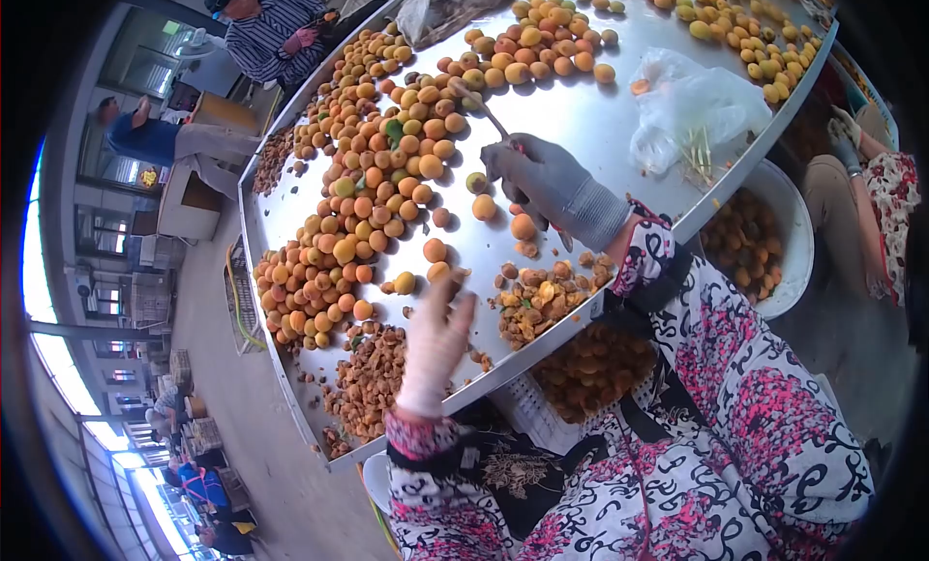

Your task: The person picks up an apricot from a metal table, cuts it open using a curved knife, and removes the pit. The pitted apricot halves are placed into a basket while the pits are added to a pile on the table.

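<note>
Grey-gloved right hand [566,189]: centre of the frame, above the metal table; fingers clenched round a thin tool.
Thin tool [492,118]: slants out of the fist toward the upper left, its brownish end near the fruit heap.
Pale-covered left hand [435,343]: below centre, over the near side of the table; fingers extended but blurred, close to loose fruit; cannot tell whether they grasp any.
Fruit heap [363,208]: yellow, orange and reddish, in a broad band left of centre, a few green leaves among it.
Loose fruit [484,207]: several, just beside the grey glove.
Orange-brown pile [534,311]: near table edge, between the two hands.
Brown lumps [370,382]: lower left corner of the table.
Metal table [571,111]: shiny, raised rim.
Clear plastic bag [692,102]: crumpled, upper right of the frame.
White tub [795,242]: beside the table, right, dark orange contents.
White crate [542,421]: partly under the near edge.
Co-worker's patterned sleeve [888,198]: far right.
Person in stripes [274,34]: upper left.
</note>
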Motion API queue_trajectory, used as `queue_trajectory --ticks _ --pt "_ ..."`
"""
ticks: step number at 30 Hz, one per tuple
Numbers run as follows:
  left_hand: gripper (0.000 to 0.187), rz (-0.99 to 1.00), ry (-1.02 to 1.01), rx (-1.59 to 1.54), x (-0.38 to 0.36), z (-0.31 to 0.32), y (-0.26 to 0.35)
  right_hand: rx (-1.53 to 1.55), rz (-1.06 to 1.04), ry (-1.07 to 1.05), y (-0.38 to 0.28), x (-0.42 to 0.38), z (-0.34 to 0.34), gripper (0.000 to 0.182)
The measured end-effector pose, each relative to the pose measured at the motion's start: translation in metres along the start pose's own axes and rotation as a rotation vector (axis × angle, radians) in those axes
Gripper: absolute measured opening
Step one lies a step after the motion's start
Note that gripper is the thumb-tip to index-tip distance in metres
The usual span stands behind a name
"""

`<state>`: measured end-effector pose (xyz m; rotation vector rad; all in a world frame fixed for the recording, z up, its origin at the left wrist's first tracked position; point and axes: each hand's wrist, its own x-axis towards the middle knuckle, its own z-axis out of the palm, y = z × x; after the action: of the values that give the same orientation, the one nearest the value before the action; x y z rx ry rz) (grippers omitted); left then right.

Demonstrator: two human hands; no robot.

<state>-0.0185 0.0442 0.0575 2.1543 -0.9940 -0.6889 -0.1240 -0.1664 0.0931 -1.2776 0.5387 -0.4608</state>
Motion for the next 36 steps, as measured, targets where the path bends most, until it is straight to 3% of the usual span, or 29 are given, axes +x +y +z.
queue_trajectory --ticks 3,5,7,11,13,15,17,19,23,25,29,32,34,36 --pt "0.050 -0.039 0.281 0.556 0.042 -0.008 -0.033 -0.029 0.041 -0.058 0.006 -0.004 0.007 0.040" --pt "0.056 -0.081 0.319 0.563 0.066 -0.007 -0.039 -0.198 0.023 -0.095 0.012 -0.004 0.014 0.041" --pt "0.053 -0.171 0.280 0.804 0.080 0.002 -0.037 -0.116 -0.014 -0.126 0.017 -0.011 0.021 0.034" --pt "0.047 -0.263 0.190 0.760 0.090 0.004 -0.048 -0.293 0.069 -0.140 0.030 -0.013 0.022 0.038" --pt "0.043 -0.199 0.242 0.768 0.077 0.004 -0.050 -0.333 0.096 -0.145 0.036 -0.011 0.024 0.039" --pt "0.044 -0.052 0.158 -0.104 0.054 -0.001 -0.038 -0.334 0.105 -0.153 0.042 -0.011 0.029 0.039" --pt "0.052 0.031 0.022 -0.672 0.032 -0.006 -0.020 -0.228 0.059 -0.182 0.051 -0.011 0.038 0.036" --pt "0.057 0.027 -0.054 -0.941 0.000 -0.013 0.004 -0.261 0.110 -0.242 0.042 -0.021 0.044 0.035" --pt "0.063 0.072 -0.071 -1.064 -0.020 -0.006 0.002 -0.187 0.231 -0.366 0.034 -0.037 0.058 0.034" --pt "0.061 0.049 -0.061 -1.063 -0.025 -0.006 0.005 -0.086 0.107 -0.347 0.048 -0.036 0.062 0.037" --pt "0.057 -0.018 -0.089 -1.054 -0.031 -0.014 0.011 -0.066 0.102 -0.350 0.055 -0.035 0.062 0.028" --pt "0.057 0.061 -0.035 -1.042 -0.034 -0.017 0.004 -0.242 0.041 -0.350 0.043 -0.039 0.062 0.028" --pt "0.054 0.080 0.086 -1.039 -0.037 -0.023 0.009 -0.486 -0.239 -0.315 0.040 -0.047 0.063 0.033" --pt "0.051 0.096 0.166 -1.041 -0.035 -0.024 0.002 -0.585 -0.281 -0.347 0.041 -0.054 0.066 0.032"
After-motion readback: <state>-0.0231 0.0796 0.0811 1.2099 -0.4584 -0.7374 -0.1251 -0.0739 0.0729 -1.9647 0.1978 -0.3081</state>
